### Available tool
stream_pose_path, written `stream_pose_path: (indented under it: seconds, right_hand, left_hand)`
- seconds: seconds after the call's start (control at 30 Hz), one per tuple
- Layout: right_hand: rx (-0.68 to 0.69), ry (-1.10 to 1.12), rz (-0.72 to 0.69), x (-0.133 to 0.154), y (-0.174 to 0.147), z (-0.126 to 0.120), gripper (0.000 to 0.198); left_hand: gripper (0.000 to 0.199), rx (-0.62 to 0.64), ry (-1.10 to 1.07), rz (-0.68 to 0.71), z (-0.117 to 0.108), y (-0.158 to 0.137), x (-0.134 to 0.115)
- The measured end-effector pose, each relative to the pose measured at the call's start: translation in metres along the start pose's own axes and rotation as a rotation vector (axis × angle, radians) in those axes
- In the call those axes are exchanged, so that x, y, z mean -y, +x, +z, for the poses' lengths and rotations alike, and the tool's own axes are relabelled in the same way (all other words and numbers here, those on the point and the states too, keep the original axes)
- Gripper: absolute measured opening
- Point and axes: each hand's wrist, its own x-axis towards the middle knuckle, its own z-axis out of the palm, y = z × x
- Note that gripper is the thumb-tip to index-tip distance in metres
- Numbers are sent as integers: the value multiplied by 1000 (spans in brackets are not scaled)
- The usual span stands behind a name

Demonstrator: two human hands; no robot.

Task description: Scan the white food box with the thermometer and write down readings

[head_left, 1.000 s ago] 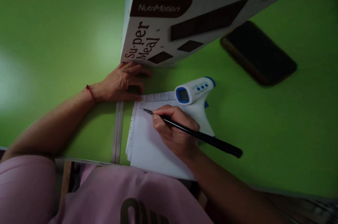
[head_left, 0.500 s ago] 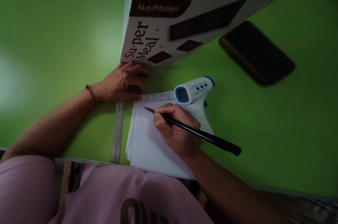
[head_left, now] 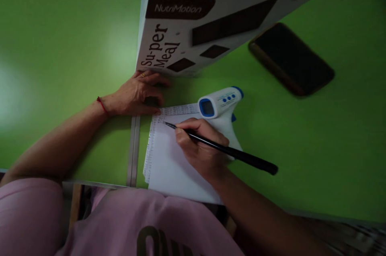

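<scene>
My right hand [head_left: 202, 145] grips a black pen [head_left: 229, 151], its tip at the upper left of a white sheet of paper [head_left: 171, 167]. Small handwriting runs along the top and left edges of the papers, which lie stacked slightly askew. My left hand [head_left: 137, 93] rests on the table with fingers apart, its thumb at the papers' top left corner and its upper fingers close to the foot of a white box. A white and blue infrared thermometer [head_left: 221, 103] lies over the papers' upper right corner, just beyond my right hand.
The tall white box [head_left: 171, 31], printed "NutriMotion Su-per Meal", stands behind the papers. To its right a dark phone [head_left: 291, 59] lies on the green table [head_left: 316, 147]. A metal seam [head_left: 133, 151] crosses the table left of the papers.
The pen has tilted very slightly in my right hand, its back end a little higher and further right. The whole view has shifted a touch; my left hand stays in place.
</scene>
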Motion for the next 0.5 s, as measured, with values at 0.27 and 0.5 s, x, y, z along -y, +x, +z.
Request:
stream_pose_path:
  seconds: [0.27, 0.5]
  right_hand:
    - [19, -29, 15, -1, 0, 1, 13]
    - [23, 11, -44, 0, 0, 1, 5]
  left_hand:
    - [19, 1, 9, 17, 1, 0, 2]
    - [19, 0, 15, 7, 2, 0, 2]
